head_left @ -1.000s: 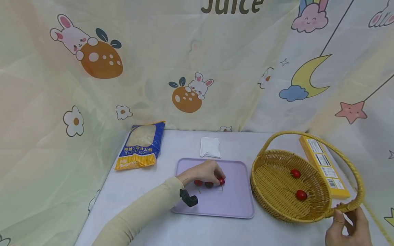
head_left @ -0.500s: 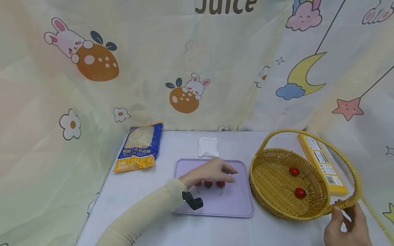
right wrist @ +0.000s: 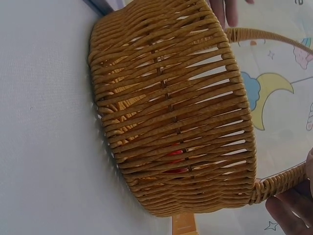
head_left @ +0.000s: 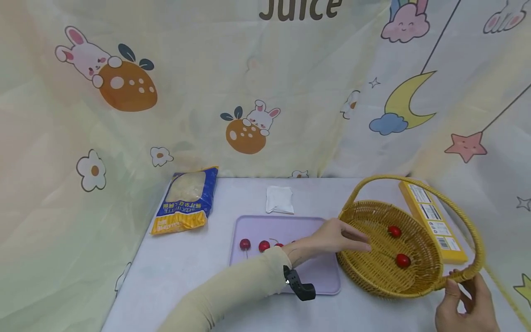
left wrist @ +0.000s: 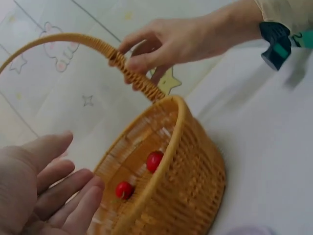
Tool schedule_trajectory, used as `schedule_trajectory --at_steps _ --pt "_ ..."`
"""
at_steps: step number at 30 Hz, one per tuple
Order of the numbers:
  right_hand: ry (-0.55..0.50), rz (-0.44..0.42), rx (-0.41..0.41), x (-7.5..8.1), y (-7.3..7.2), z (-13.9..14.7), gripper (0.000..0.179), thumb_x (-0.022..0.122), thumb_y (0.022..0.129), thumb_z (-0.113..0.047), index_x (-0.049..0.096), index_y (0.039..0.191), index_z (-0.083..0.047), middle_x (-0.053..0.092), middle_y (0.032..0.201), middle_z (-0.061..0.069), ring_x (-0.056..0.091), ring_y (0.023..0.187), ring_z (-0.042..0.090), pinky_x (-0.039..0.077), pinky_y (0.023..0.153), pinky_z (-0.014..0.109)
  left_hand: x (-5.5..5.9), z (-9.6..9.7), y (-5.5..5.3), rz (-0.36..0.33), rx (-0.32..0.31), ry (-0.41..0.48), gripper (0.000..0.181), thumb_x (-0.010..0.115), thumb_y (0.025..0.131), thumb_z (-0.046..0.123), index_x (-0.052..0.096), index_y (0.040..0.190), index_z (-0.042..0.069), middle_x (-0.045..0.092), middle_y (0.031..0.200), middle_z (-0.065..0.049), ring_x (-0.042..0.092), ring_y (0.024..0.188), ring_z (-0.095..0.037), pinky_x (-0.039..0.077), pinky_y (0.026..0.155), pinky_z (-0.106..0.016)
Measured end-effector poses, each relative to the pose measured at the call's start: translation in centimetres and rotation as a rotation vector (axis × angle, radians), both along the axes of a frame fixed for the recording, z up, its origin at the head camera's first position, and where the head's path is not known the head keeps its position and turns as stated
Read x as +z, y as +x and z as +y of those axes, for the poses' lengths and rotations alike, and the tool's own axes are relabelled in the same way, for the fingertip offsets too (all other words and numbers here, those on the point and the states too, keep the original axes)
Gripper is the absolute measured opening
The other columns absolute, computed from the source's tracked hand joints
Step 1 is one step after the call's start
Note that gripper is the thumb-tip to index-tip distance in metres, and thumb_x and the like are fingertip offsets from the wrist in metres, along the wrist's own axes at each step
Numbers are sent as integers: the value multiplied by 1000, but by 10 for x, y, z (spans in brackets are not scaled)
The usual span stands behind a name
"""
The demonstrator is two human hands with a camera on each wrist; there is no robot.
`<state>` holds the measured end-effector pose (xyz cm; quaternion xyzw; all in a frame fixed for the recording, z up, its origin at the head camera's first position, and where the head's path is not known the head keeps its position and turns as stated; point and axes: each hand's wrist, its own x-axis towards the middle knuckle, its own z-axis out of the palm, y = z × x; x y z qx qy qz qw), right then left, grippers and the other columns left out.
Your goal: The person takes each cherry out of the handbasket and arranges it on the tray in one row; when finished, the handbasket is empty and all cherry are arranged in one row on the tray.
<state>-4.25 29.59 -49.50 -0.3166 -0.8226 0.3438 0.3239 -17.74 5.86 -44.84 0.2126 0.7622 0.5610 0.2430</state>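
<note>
My left hand (head_left: 338, 236) hovers over the left rim of a round wicker basket (head_left: 352, 272). In the left wrist view, its loosely bent fingers (left wrist: 68, 188) stand apart from the thumb, with nothing visible between them. My right hand (head_left: 469, 302) grips the base of the basket's arched handle (head_left: 477, 230) at the near right. Two red cherries (head_left: 403, 260) lie inside the basket. Left of it, a lilac tray (head_left: 303, 223) bears several more cherries (head_left: 245, 244) in a row, some partly hidden by my left wrist and sleeve.
A blue and yellow pasta bag (head_left: 184, 200) lies at the back left. Behind the tray is a small white packet (head_left: 280, 199). A yellow box (head_left: 435, 223) sits just behind the basket on the right. A patterned cloth (head_left: 186, 92) hangs behind the white-covered table (head_left: 191, 258).
My left hand has released a cherry on the tray and moved right to the basket's rim, uncovering cherries at the row's left. My right hand keeps its grip on the handle.
</note>
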Motion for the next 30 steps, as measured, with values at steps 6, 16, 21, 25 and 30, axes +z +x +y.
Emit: schedule_trajectory --at_steps 6,16,21,25,30 --pt "19 -5 -7 2 1 -1 54 47 112 -23 33 162 -36 51 158 8 49 146 27 40 121 38 -1 44 5 -106 119 -38 13 89 85 34 85 96 29 75 103 21 63 104 4 52 89 -24" --pt "0 -10 -20 1 -1 -1 55 49 110 -23 34 162 -31 51 158 10 50 146 28 41 120 33 -14 109 11 -277 381 28 12 93 77 10 82 81 8 74 71 2 73 74 -15 60 78 -31" --pt "-13 -34 -29 1 1 0 55 49 111 -22 33 163 -33 51 158 8 50 146 27 41 120 33 -18 131 9 -270 475 -56 17 96 72 8 79 73 6 72 75 1 66 74 -11 55 76 -26" --pt "1 3 -20 -2 2 2 55 53 110 -23 37 161 -35 55 155 9 51 144 23 40 115 19 -21 140 5 -259 493 -147 21 98 70 10 78 68 7 68 74 1 53 71 -8 49 75 -25" --pt "41 108 17 -8 4 2 54 58 107 -21 44 157 -35 61 147 10 53 140 9 40 105 7 -26 146 0 -264 481 -168 23 97 70 9 75 66 6 66 60 -4 53 61 -11 45 67 -25"
